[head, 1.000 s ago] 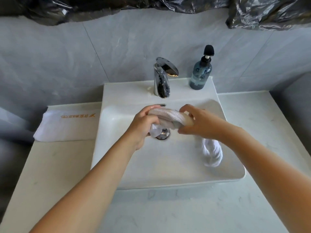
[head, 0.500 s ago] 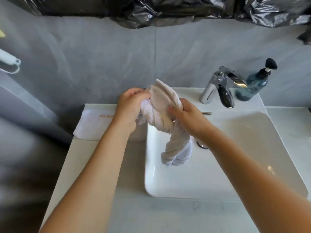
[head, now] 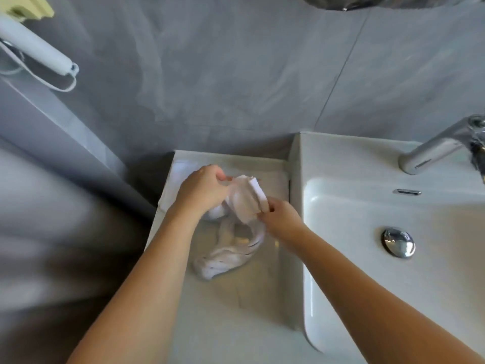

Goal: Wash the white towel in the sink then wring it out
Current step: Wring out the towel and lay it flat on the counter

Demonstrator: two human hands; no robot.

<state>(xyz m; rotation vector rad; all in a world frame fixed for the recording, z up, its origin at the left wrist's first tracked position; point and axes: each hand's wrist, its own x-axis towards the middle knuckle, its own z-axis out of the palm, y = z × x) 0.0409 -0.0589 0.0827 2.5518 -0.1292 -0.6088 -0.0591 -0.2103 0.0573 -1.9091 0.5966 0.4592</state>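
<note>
On the tabletop (head: pixel 236 324) to the left of the sink (head: pixel 341 166), at about 9 o'clock from the drain (head: pixel 398 242), the white towel (head: pixel 244 206) is held up in both hands. It is twisted like a rope. Its top part sits between the hands, and its long tail hangs down in a loop that seems to touch the tabletop near 6 o'clock from the hands.

The left hand (head: pixel 203 191) has its fingers curled around the top end of the towel. The right hand (head: pixel 279 219) pinches the other side, at about 4 o'clock from the left hand. Both hands hold the towel tight.

What could go wrong? The towel is not over the sink now. If it still has water in it, drips would land on the tabletop and make a puddle. The loose tail could drag and pick up dirt. If one hand lets go, the twist would spin open and the towel could flop down.

Some things are hard to see. A folded white cloth (head: pixel 178 169) lies under the hands at the back, mostly hidden. The faucet (head: pixel 433 148) is cut off at the right edge. I cannot tell if the towel is still wet. The left side of the picture is blurry.
</note>
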